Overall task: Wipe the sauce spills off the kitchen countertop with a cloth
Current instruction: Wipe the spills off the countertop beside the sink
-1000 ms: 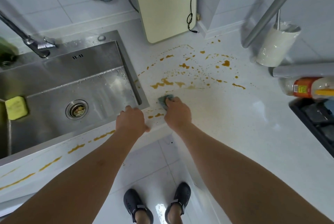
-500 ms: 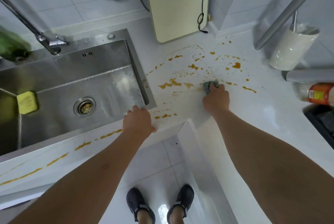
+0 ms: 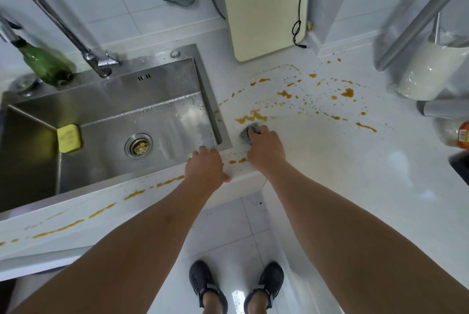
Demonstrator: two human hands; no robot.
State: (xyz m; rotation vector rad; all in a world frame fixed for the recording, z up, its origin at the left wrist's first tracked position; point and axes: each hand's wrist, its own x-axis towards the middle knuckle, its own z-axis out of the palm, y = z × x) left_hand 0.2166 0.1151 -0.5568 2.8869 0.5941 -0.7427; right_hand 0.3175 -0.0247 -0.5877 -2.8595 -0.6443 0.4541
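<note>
Presently, the main risk is smearing rather than lifting. The cloth (image 3: 250, 131) is a small wad, mostly covered by the right hand (image 3: 264, 147), and the sauce spills (image 3: 253, 117) spread well beyond it: a thick patch just above the cloth, scattered drops and blots toward the white container (image 3: 429, 72), two blobs by the table edge between the hands, and a long broken streak along the front strip below the sink (image 3: 114, 121). A wad that small is likely to load up quickly; further strokes could then drag orange film across the white table (image 3: 342, 174). A sideways stroke near the sink rim could push sauce into the basin. A wide sweep to the right could knock the bottle (image 3: 460, 136) lying at the frame edge.

The right hand's fingers are curled over the cloth, pressing it flat to the table just right of the sink's near corner. The left hand (image 3: 205, 169) rests on the table edge at that corner, fingers loosely bent over the rim, holding nothing.

The cloth looks blue-green and bunched; whether it is already stained cannot be told.
</note>
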